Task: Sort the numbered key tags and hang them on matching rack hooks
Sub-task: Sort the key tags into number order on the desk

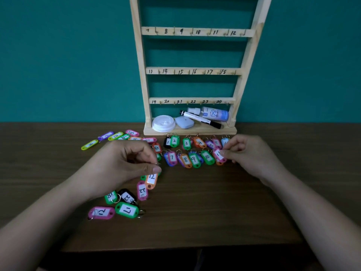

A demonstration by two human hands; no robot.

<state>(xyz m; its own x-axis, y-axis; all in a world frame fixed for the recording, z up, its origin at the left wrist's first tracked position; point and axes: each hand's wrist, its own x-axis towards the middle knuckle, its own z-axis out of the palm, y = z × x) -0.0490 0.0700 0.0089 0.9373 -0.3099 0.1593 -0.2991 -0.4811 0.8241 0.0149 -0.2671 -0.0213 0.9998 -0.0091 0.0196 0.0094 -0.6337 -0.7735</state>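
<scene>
Before the rack [195,71], the left grip [125,163] pinches the ring of an orange tag [151,179] marked 12, which dangles over the surface [214,202]. The right grip [248,153] pinches a pink tag [219,155] among the numbered rows lying just before the rack's base.

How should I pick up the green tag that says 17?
Probably by the metal ring at the right end of the green 17 tag, pinching from above. The tag lies flat on the table, and the ring pokes out clear.
</scene>
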